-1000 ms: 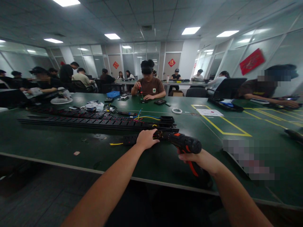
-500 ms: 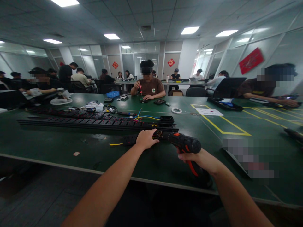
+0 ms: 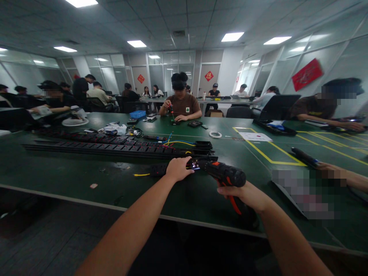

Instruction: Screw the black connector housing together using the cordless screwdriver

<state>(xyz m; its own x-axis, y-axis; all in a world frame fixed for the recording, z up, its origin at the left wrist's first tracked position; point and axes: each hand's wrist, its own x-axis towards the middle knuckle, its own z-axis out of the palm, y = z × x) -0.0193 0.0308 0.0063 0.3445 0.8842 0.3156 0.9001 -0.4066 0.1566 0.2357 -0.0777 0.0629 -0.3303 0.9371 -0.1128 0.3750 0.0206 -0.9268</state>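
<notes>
My left hand (image 3: pixel 178 169) is closed on a short black socket strip (image 3: pixel 159 170) that lies on the green table. A yellow wire (image 3: pixel 142 175) sticks out from the strip's left end. In my right hand (image 3: pixel 250 194) is a black and orange cordless drill (image 3: pixel 225 174), its handle gripped and its nose pointing left. The drill's front end reaches the strip's right end, just beside my left thumb. Bright light falls on the small inner parts (image 3: pixel 195 164) there; whether the bit touches a screw is too small to tell.
Long black socket strips (image 3: pixel 115 147) lie just beyond my hands, with blue and yellow wires (image 3: pixel 181 142). A white ring (image 3: pixel 215 134) and paper sheet (image 3: pixel 255 137) are farther back. At right, another person's hand (image 3: pixel 330 172) holds a black tool (image 3: pixel 304 156). A co-worker (image 3: pixel 181 103) sits opposite.
A light now shines on the strip's end at the drill's nose. The other person's hand with the black tool has come in from the right. My own hands have barely moved.
</notes>
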